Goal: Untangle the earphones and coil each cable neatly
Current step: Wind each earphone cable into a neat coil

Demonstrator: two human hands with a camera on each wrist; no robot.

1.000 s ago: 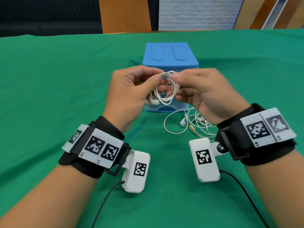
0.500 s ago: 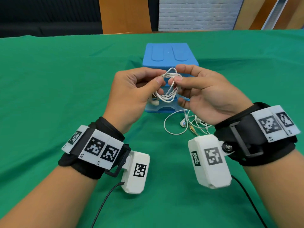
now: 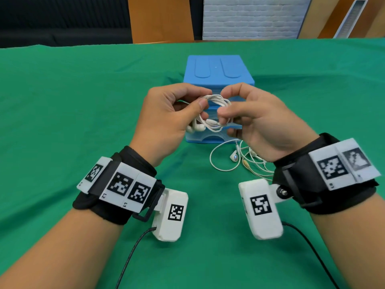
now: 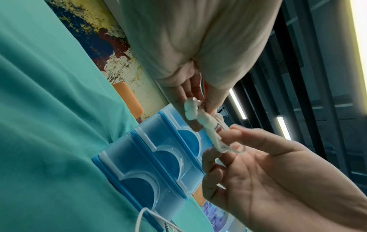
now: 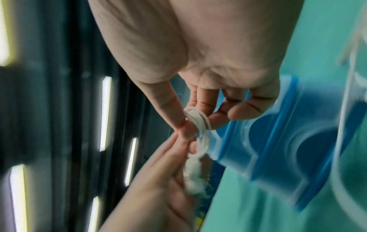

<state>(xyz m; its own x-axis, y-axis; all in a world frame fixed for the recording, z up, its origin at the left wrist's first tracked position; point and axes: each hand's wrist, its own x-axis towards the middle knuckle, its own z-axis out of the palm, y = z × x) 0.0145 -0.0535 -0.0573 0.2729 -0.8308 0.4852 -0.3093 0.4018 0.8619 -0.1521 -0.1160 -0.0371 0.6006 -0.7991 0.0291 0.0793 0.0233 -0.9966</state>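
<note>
A white earphone cable (image 3: 216,105) wound into a small coil hangs in the air in front of the blue drawer box (image 3: 218,69). My left hand (image 3: 205,99) pinches the coil's left side between thumb and fingers, and its two earbuds (image 3: 195,128) dangle below. My right hand (image 3: 224,103) pinches the right side, with loops (image 5: 200,125) lying round its thumb and index tips. In the left wrist view the coil (image 4: 212,131) runs from my left fingers (image 4: 210,103) to the right hand (image 4: 258,164). A second pair of earphones (image 3: 239,161) lies loose on the cloth under my right wrist.
The blue box with clear drawer fronts (image 4: 155,157) stands just behind both hands on the green tablecloth (image 3: 83,122). White camera modules hang under each wrist, with black leads running toward me. Orange panels and a white brick wall lie beyond the far edge.
My right hand has turned and shifted from the top of the coil to its right side, fingers curling in. The coil has twisted and the earbuds now hang lower on the left.
</note>
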